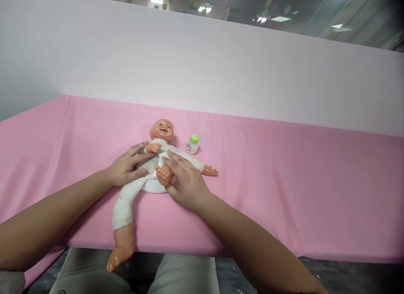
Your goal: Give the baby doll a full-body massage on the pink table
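A baby doll [153, 185] with a white cloth body lies on its back, head toward the far side. My left hand [128, 164] rests against the side of its torso by the small raised doll hand, its fingers stretched out and thumb apart. The doll's leg on my right side is folded up over its belly, sole toward me. Around that bent leg and foot, my right hand [186, 178] is closed, fingers over the outer side and thumb below. The other leg stretches toward me, its foot past the table edge.
Beside the doll's head stands a small clear bottle [191, 145] with a green cap. Pink cloth [252, 193] covers the table, with folds. A white panel [221, 70] rises along the far edge. My legs [186, 273] are below the near edge.
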Demonstrator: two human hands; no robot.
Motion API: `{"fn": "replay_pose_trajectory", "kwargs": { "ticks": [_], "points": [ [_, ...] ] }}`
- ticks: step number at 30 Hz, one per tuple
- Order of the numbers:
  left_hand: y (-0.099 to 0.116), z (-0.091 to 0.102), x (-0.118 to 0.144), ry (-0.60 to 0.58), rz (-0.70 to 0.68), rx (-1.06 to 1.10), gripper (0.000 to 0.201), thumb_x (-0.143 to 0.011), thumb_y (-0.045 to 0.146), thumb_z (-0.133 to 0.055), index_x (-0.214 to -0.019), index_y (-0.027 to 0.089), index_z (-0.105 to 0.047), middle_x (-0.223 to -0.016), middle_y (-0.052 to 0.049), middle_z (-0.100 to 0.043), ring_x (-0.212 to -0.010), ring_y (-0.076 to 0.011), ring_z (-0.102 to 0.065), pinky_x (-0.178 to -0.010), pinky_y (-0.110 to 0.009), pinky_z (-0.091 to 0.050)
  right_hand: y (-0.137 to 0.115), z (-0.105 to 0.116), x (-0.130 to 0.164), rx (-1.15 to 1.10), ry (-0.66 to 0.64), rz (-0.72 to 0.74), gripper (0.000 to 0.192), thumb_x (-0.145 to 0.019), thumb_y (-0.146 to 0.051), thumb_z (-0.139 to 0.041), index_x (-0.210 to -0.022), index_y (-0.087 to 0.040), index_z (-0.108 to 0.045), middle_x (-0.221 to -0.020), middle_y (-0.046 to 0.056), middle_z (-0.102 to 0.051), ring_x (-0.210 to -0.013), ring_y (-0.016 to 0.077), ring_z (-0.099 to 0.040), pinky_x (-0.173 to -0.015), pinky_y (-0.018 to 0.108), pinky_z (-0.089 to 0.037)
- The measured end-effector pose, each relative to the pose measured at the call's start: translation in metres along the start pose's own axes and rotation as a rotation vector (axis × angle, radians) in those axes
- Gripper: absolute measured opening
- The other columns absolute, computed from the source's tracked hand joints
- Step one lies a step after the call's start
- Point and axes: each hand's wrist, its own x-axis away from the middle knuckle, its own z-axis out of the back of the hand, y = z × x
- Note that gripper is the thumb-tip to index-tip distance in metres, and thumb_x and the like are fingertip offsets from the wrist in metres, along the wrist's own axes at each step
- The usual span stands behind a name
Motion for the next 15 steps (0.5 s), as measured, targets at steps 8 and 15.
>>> {"fn": "replay_pose_trajectory", "kwargs": {
  "ticks": [8, 15],
  "points": [
    [-0.026, 0.004, -0.001, 0.319, 0.477, -0.086, 0.072, -0.102, 0.062, -0.044, -0.161, 0.021, -0.046, -0.145, -0.016, -0.062, -0.136, -0.0383, -0.057, -0.117, -0.057, -0.043, -0.032, -0.001, 0.012, -0.151, 0.055, 0.327, 0.027, -0.075, -0.037, -0.07, -0.097, -0.02, -0.068, -0.099, 0.009, -0.065, -0.09, 0.0254, -0.06, -0.086, 0.045, -0.055],
    [-0.047, 0.006, 0.005, 0.262, 0.776, -0.014, 0.077, -0.099, 0.068, -0.043, -0.162, 0.023, -0.043, -0.131, -0.016, -0.071, -0.122, -0.0414, -0.067, -0.102, -0.057, -0.051, -0.039, -0.01, 0.019, -0.153, -0.378, 0.564, 0.021, -0.082, -0.041, -0.066, -0.083, -0.021, -0.06, -0.075, 0.0, -0.053, -0.073, 0.0183, -0.048, -0.077, 0.035, -0.05]
  ]
}}
